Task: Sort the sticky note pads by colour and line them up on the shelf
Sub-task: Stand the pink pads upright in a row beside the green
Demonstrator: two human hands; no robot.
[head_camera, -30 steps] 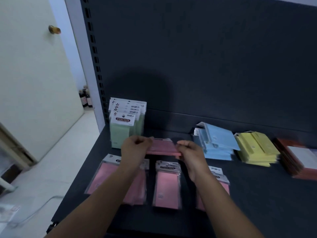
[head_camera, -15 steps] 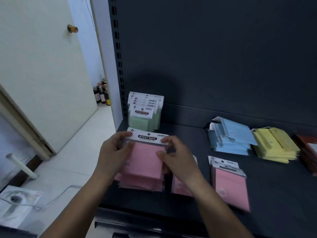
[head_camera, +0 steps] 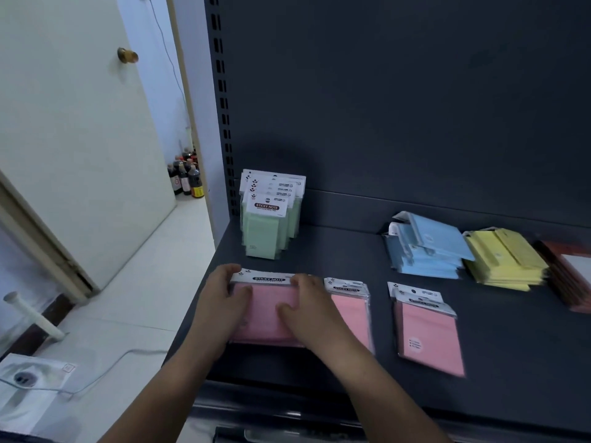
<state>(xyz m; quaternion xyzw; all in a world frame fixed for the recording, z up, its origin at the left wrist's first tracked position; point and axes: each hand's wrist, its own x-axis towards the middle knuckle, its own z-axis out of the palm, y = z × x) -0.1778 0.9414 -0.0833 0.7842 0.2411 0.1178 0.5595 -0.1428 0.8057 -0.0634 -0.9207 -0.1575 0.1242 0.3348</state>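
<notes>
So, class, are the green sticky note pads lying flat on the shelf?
No, the green pads stand upright, one behind another, at the back left of the shelf.

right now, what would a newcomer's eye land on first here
The left hand and right hand hold a pink stack at the front left of the shelf. Behind it, green packs stand upright in a row at the back. To the right lie a messy blue pile and a yellow pile, side by side.
</notes>
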